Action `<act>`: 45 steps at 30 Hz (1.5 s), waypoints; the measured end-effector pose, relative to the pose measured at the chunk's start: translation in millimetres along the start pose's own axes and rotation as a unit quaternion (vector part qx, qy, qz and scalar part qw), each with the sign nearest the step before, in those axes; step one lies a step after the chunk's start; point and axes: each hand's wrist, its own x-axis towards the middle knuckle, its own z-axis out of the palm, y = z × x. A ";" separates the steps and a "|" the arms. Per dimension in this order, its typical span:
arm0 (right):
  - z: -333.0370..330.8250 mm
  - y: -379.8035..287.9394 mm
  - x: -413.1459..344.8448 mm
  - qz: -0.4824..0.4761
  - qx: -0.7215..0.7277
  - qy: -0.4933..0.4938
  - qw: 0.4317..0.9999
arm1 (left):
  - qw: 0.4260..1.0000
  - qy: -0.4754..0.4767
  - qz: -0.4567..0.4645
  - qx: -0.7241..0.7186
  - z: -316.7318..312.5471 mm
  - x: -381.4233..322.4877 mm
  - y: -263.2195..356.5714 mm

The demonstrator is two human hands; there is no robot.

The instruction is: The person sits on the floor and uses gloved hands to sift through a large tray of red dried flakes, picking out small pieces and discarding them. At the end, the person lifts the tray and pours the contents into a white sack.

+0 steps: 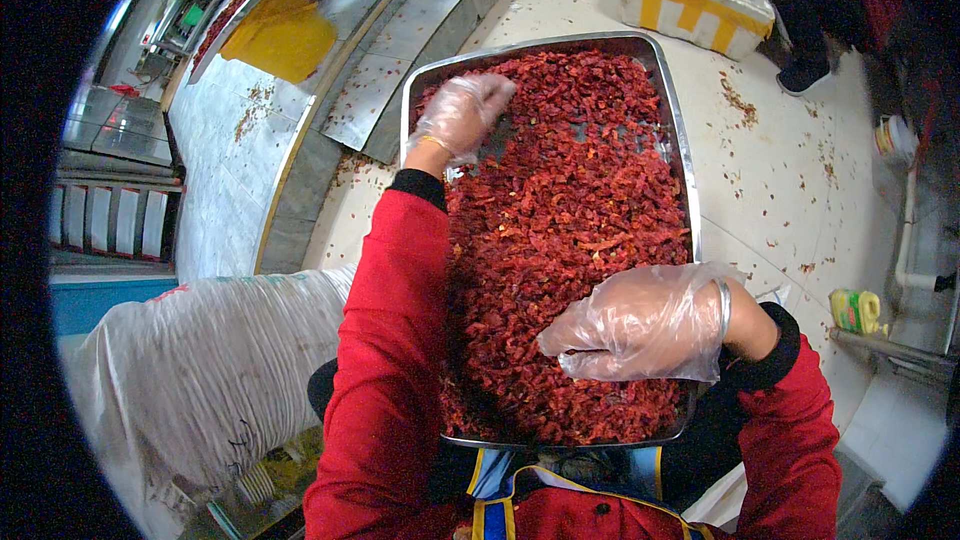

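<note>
A large rectangular metal tray (694,217) lies before me, spread with dried red chili pieces (570,187). My left hand (465,112), in a clear plastic glove, is over the tray's far left part with its fingers curled. Whether it holds a piece is hidden. A patch of bare tray bottom shows beside it. Low over the pieces at the near right is my right hand (645,322), gloved the same way. Its fingertips point left and lie close to the thumb; anything between them cannot be made out.
A white woven sack (225,352) stands at my left. Beyond the tray is a foam box (697,0) with yellow tape and a glass lid on top. A person's leg (806,30) is beside it. A yellow jug (855,311) stands right; crumbs dot the tiled floor (765,187).
</note>
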 end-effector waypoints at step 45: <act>-9.6 -16.0 -2.2 0.037 -0.039 -0.094 0.994 | 0.986 -0.137 -0.067 0.070 -38.2 -61.6 64.2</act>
